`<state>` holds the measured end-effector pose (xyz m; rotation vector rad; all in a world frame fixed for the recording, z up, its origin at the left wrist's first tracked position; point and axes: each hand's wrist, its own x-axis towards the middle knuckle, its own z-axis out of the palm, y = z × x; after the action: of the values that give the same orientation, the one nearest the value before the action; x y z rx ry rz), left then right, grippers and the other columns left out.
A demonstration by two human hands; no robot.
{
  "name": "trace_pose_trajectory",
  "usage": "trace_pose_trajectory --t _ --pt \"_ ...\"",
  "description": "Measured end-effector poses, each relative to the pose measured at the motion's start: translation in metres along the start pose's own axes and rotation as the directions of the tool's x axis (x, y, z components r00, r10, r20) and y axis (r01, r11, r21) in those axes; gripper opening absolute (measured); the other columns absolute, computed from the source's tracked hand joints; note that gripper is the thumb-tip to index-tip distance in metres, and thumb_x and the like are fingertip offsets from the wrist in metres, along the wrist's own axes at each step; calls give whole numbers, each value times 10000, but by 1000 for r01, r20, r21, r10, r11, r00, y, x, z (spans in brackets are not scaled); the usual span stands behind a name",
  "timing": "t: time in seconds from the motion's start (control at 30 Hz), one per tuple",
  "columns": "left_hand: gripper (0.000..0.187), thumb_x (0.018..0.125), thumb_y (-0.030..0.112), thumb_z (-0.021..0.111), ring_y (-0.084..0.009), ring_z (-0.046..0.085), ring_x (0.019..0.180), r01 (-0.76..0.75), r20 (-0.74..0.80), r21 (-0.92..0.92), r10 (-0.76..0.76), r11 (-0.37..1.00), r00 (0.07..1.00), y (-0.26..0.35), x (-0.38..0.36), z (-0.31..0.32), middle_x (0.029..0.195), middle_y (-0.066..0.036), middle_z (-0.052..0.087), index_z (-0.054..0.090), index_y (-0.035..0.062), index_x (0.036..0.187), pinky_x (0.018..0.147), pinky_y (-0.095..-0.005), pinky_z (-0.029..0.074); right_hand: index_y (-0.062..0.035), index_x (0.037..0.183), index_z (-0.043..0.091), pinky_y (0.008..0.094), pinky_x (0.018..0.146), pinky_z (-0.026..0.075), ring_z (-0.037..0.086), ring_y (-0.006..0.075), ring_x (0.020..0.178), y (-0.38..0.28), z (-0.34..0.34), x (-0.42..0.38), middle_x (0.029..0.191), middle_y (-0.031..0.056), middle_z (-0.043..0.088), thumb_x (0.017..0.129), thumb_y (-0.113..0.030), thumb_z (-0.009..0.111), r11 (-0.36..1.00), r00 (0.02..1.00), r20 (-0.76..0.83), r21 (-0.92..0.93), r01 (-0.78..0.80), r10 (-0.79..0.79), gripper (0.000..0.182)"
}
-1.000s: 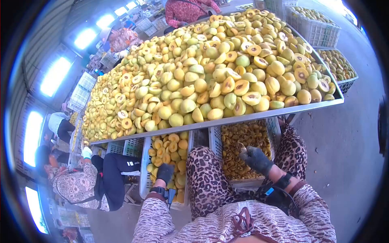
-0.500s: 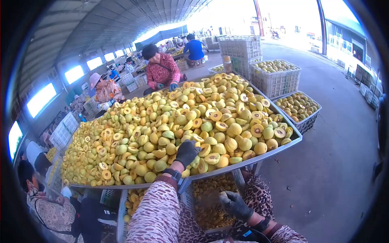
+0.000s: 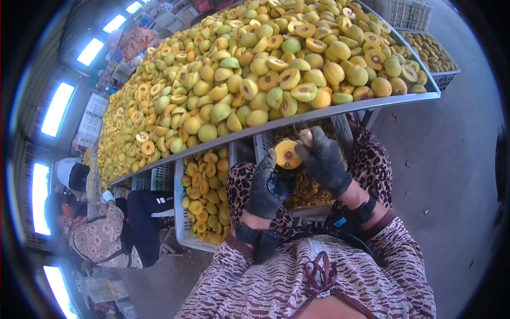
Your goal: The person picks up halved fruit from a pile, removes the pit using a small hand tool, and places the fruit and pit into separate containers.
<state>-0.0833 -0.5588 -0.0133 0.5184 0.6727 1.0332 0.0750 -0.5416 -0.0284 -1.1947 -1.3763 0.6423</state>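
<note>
My left hand (image 3: 271, 183), in a dark glove, is closed on a yellow peach half (image 3: 287, 154) whose cut face, with a brown centre, is turned up. My right hand (image 3: 325, 162), gloved too, meets the fruit's right edge. Its fingers are closed around a small tool with a pale rounded end (image 3: 306, 137); the rest of that tool is hidden. Both hands are over a crate of brown pits and scraps (image 3: 311, 194) between my knees. Just beyond them, a metal-edged table (image 3: 276, 125) bears a big heap of halved peaches (image 3: 212, 80).
To the left of my legs is a white crate (image 3: 180, 226) of pitted halves. Another crate of fruit (image 3: 430, 53) is on the floor at the right, beside a stacked crate (image 3: 409, 15). A seated person (image 3: 106, 234) is close by on the left.
My left hand has come back from the heap with a peach half and met my right hand above the scrap crate. The view has tipped downward.
</note>
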Motion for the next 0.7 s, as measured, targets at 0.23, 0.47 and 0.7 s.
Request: trace_pose_trajectory --t 0.23,0.47,0.7 --pt "578 1037 421 398 -304 581 1140 -172 93 99 163 980 982 -10 5 -22 1245 -208 565 382 -25 1405 1045 -378 436 -5 953 583 231 605 416 465 36 705 -3 -18 -39 763 -49 513 868 -32 577 820 744 574 205 -535 342 89" --pt "475 1050 326 391 -238 583 1115 -279 8 165 282 946 959 -14 9 -17 1225 -147 583 459 -33 1353 1002 -373 464 26 1002 605 289 639 463 516 78 731 9 10 -48 785 20 597 875 -66 588 863 782 509 138 -486 359 158" --pt "245 1009 181 509 -192 644 975 -564 182 744 702 360 689 -14 21 -10 1096 -141 671 624 -31 1054 876 -336 534 41 958 615 272 620 454 512 63 714 14 29 -50 763 15 604 901 -25 560 859 828 462 229 -457 317 103"
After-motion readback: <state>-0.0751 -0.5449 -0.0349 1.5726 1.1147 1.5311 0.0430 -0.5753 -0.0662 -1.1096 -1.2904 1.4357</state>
